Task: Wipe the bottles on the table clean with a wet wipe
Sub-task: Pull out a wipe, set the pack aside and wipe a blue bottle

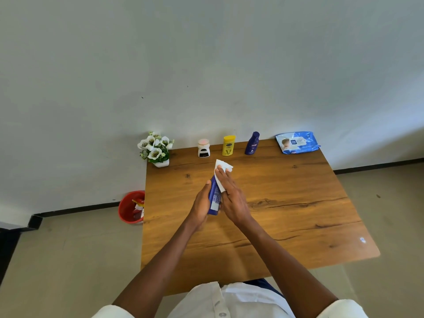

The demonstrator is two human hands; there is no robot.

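At the centre of the frame, a white wet wipe (222, 174) is pressed flat under the extended fingers (223, 175) of the right hand (231, 198) against a dark blue bottle (214, 196). The bottle is gripped around its lower body by the curled left hand (202, 206), above the wooden worktop (286, 203). Along the worktop's far edge, a white jar (203, 148), a yellow bottle (228, 145), a second blue bottle (252, 143) and a wipes pack (297, 143) are lined up apart. A flower pot (157, 149) is seen at the upper-left corner of the worktop, and a red bin (130, 207) on the floor beside it.
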